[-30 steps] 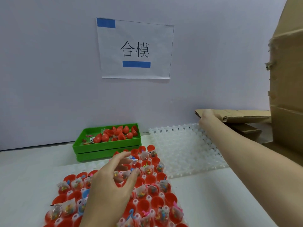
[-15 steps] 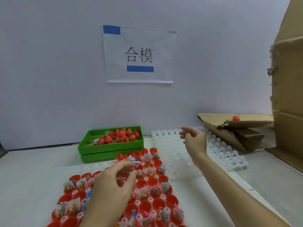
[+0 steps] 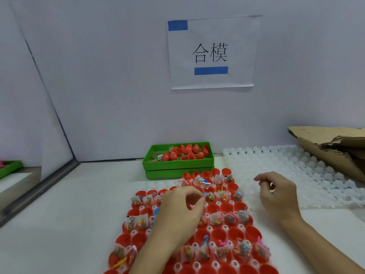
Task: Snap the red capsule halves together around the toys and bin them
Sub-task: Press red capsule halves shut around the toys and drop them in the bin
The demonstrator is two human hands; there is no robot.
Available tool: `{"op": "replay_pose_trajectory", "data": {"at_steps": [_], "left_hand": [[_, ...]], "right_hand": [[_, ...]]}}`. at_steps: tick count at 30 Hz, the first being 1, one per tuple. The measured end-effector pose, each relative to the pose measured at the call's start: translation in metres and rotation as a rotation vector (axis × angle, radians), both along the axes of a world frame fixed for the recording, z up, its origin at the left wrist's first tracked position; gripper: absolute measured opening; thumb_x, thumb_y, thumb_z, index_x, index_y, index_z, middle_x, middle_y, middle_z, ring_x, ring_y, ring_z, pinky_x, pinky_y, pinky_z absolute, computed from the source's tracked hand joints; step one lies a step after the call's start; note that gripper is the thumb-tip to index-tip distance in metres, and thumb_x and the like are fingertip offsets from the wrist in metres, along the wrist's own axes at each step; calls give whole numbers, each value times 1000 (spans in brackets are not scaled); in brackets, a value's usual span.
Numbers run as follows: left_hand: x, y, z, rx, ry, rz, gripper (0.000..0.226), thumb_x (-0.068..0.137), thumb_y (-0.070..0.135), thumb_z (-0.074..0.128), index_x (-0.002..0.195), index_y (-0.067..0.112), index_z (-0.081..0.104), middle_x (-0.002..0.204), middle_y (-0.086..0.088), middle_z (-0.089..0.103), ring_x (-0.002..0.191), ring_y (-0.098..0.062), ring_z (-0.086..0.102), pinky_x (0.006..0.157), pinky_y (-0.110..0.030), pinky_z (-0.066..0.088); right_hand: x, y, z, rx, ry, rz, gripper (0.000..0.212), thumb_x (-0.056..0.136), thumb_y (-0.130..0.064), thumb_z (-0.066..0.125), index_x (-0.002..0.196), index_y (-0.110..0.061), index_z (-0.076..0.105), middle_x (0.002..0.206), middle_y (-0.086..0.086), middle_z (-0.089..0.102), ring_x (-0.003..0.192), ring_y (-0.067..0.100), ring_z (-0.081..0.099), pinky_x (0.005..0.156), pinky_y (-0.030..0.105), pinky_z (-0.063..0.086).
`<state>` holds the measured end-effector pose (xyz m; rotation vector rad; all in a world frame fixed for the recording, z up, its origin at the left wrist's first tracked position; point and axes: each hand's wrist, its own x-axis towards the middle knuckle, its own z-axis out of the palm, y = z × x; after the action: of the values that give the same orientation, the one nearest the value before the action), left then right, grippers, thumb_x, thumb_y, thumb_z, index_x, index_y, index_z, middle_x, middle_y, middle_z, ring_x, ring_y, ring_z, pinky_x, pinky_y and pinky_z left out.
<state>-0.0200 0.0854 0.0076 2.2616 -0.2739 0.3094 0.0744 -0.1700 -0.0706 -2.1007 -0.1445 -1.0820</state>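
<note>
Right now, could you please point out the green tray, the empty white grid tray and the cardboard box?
green tray [image 3: 177,165]: head view, on its front wall.
empty white grid tray [image 3: 276,161]: head view, on bare cells near its far edge.
cardboard box [image 3: 324,155]: head view, on its sloping side.

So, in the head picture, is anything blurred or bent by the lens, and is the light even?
Head view: light soft and even, faint shadows only; wide-angle lens bends the partition edge at left; the sign reads sharp; the green tray and toy bags are slightly soft; the right hand shows slight blur at its fingers.
</note>
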Motion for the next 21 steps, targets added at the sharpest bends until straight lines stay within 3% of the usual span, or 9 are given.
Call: {"op": "replay_pose_trajectory", "data": {"at_steps": [4,7,11,15,19,21], "left_hand": [[2,13,19,-29,52,107,18,91,24,67,75,27,73,70,13,70,68,6,63,60,-8,46],[16,24,40,125,142,174,10,91,35,66,83,29,70,79,13,70,69,2,65,64,-15,51],[59,32,57,386,249,259,23,92,41,64,90,18,65,91,6,57,72,-7,53,65,-21,42],[98,25,48,445,483,287,59,89,53,63,116,1,63,108,-12,63,88,-19,56,71,-28,45],[118,15,33,448,605,269,67,86,48,69,130,1,51,125,-11,55,99,-22,51,78,-31,45],[122,10,27,472,611,272,68,87,44,69,136,2,47,119,-9,50,100,-22,48,78,-30,44]], "right_hand": [[0,-2,0,38,-13,-15,37,79,22,57,79,-12,73,73,-9,64,70,2,62,67,0,41],[1,-3,-1,74,-34,-16,38,80,19,56,78,-15,72,73,-10,65,70,5,63,66,1,41],[2,-3,-1,98,-24,-5,37,81,18,55,78,-14,72,74,-9,65,72,6,63,66,2,41],[3,-3,-1,139,-6,-2,39,79,20,54,77,-14,73,73,-10,65,71,9,64,66,4,41],[5,-5,-2,163,-8,2,39,79,20,54,76,-15,72,73,-11,65,72,9,64,65,5,41],[5,-5,-3,174,-4,7,38,80,19,54,77,-14,73,73,-12,66,77,5,63,65,5,41]]}}
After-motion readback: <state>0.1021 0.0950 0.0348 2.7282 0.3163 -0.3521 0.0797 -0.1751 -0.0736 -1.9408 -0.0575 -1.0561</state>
